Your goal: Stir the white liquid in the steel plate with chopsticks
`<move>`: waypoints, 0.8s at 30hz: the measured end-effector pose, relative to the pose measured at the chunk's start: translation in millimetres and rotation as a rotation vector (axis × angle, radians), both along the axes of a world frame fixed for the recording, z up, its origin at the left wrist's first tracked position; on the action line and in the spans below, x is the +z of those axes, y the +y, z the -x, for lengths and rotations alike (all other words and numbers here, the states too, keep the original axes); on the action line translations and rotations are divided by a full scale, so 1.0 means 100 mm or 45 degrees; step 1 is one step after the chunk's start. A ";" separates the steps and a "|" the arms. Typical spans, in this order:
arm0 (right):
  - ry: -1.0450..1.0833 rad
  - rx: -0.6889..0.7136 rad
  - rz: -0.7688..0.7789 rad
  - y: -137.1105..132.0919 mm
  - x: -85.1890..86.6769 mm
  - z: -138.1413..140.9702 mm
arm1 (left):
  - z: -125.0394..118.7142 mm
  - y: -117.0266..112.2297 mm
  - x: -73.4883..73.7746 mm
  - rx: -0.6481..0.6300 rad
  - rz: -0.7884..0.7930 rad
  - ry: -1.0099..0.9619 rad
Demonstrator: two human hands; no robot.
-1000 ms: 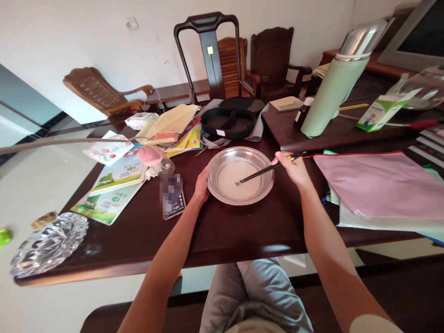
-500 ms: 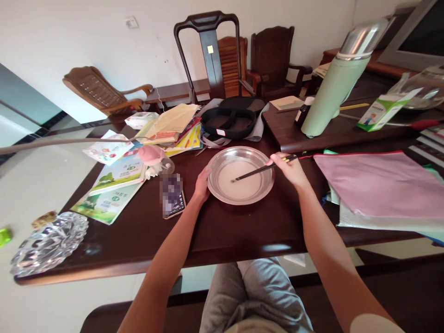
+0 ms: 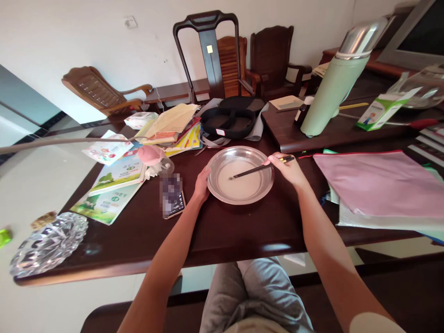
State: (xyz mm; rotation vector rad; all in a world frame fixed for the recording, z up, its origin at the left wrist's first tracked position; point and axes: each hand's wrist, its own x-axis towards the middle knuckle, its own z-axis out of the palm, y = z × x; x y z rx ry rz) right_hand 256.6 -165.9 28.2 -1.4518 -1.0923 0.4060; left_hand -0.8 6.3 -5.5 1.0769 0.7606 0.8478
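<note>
A shallow metal plate (image 3: pixel 222 196) holding a whitish liquid sits on the dark wooden table (image 3: pixel 222 231) in front of me. My left hand (image 3: pixel 202 184) rests against the plate's left rim, fingers curled on the edge. My right hand (image 3: pixel 286 169) is at the plate's right rim, closed on a pair of dark chopsticks (image 3: pixel 255 170). The chopstick tips reach into the liquid near the plate's middle.
A phone (image 3: pixel 172 196) lies left of my left hand. Books (image 3: pixel 120 180), a pink object (image 3: pixel 151 155) and a glass ashtray (image 3: pixel 48 243) fill the left side. A black tray (image 3: pixel 229 121), a green thermos (image 3: pixel 335 83) and a pink folder (image 3: pixel 378 182) lie behind and right.
My right hand has shifted slightly left, and the chopstick tips have swept leftward across the liquid in the plate. The left hand has stayed on the rim.
</note>
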 end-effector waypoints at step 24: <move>0.044 -0.093 -0.034 -0.03 0.00 -0.05 | 0.01 0.00 0.00 -0.019 0.012 -0.016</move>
